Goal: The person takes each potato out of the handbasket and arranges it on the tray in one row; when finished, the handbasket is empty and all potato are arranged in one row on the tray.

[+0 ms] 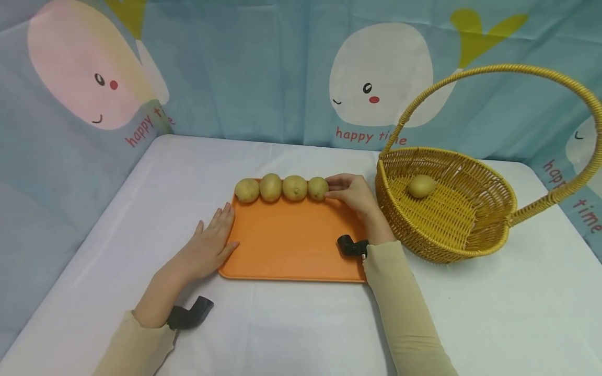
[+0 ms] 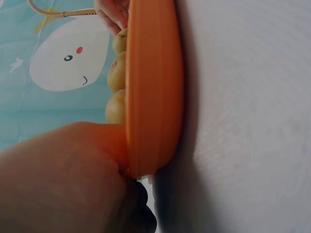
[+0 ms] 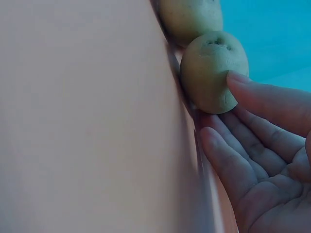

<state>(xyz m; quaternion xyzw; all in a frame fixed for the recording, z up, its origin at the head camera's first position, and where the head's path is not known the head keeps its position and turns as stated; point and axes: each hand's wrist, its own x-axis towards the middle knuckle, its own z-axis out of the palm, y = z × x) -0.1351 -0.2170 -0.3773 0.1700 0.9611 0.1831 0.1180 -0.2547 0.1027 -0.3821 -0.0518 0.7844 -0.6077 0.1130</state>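
Observation:
Several potatoes (image 1: 270, 188) stand side by side in a row along the far edge of an orange tray (image 1: 291, 237). At the row's right end, my right hand (image 1: 354, 194) holds the last potato (image 1: 317, 188) by its right side. In the right wrist view, the thumb (image 3: 262, 99) lies on that potato (image 3: 211, 73), with other fingers below and behind it. My left hand (image 1: 207, 249) rests along the tray's left edge, fingers extended and thumb over the rim. The left wrist view shows it against the tray's side (image 2: 153, 87).
A woven yellow basket (image 1: 392, 216) with a tall arched handle (image 1: 517, 69) stands right of the tray, one potato (image 1: 421, 186) inside. White cloth (image 1: 282, 329) covers the table. A patterned blue curtain (image 1: 244, 78) hangs behind. Each wrist carries a black mount (image 1: 190, 313).

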